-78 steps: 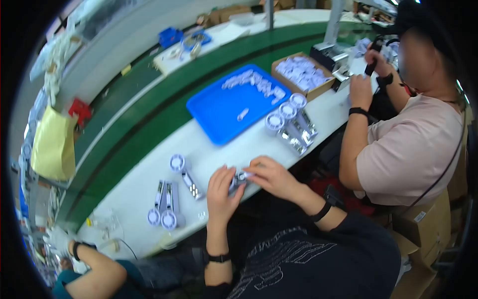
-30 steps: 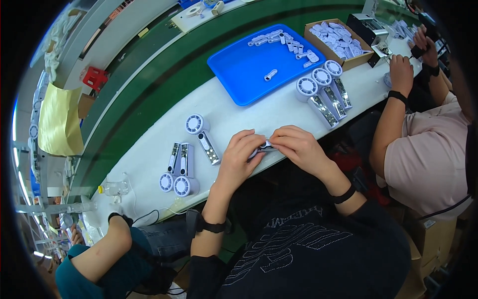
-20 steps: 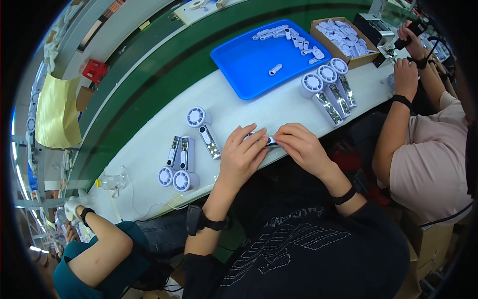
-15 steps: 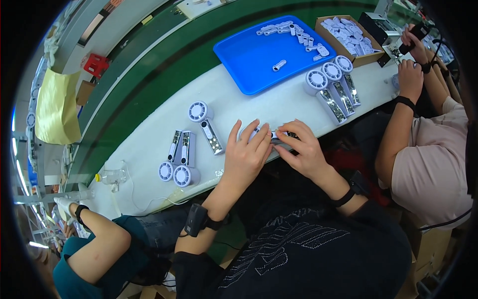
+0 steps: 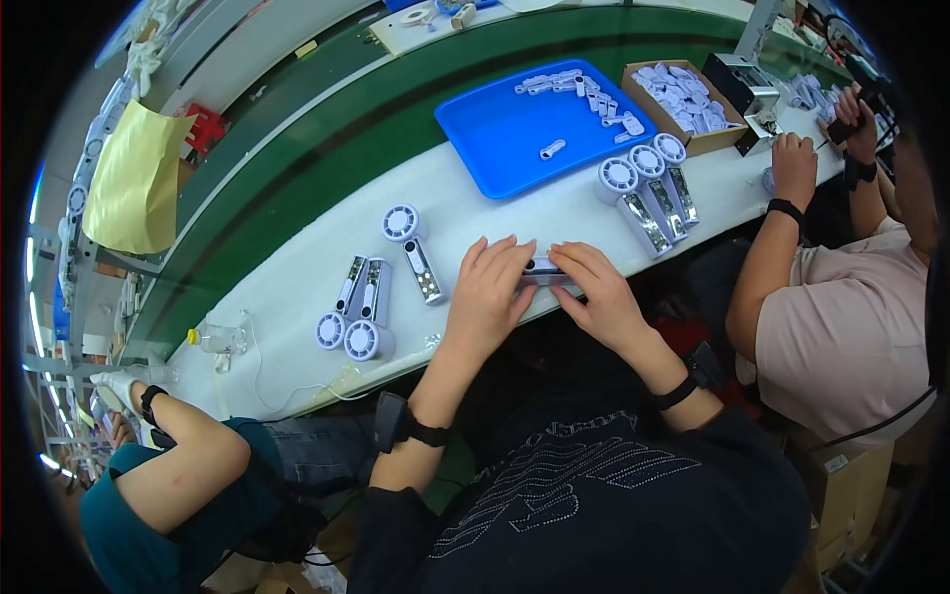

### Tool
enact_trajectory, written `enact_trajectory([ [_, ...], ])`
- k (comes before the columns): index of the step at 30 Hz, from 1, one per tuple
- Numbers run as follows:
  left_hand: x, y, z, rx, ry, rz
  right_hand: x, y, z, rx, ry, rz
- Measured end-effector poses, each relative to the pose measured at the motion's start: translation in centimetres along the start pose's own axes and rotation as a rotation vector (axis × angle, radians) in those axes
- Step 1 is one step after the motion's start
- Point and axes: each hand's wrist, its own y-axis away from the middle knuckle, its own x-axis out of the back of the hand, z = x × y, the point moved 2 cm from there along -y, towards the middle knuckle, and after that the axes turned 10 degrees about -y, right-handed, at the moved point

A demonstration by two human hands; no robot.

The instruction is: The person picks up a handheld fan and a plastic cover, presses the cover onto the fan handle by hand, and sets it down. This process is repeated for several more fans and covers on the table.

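Note:
My left hand and my right hand are both closed around a handheld fan, held crosswise at the table's front edge. Between my fingers shows part of its pale handle with a dark and silver face; the fan head is hidden by my hands. Left of my left hand lies a fan with its round white head away from me and its handle towards me. Farther left, two fans lie side by side, heads towards me. Beyond my right hand, several fans with bare circuit boards lie in a row.
A blue tray with small white oval parts stands at the back. Beside it is a cardboard box full of white parts. A clear bottle and a thin cable lie at left. People sit close on both sides.
My fingers have resettled on the fan, both hands now wrapped closer around its ends. The view has shifted slightly. At the right, the co-worker's hand with a black tool has moved outward.

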Motion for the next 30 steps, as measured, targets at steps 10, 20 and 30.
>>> enact_trajectory([
  [10, 0.9, -2.8, -2.0, -0.013, 0.136, -0.123, -0.1, -1.0, 0.2, -0.101, -0.067, 0.097],
  [20, 7.5, -2.0, -2.5, 0.033, -0.241, 0.23, 2.9, -10.8, 4.2, -0.086, 0.227, 0.307],
  [30, 15.6, 6.5, -23.7, 1.116, -0.37, 0.145, -1.2, -22.2, 9.0, -0.615, 0.524, -0.311],
])
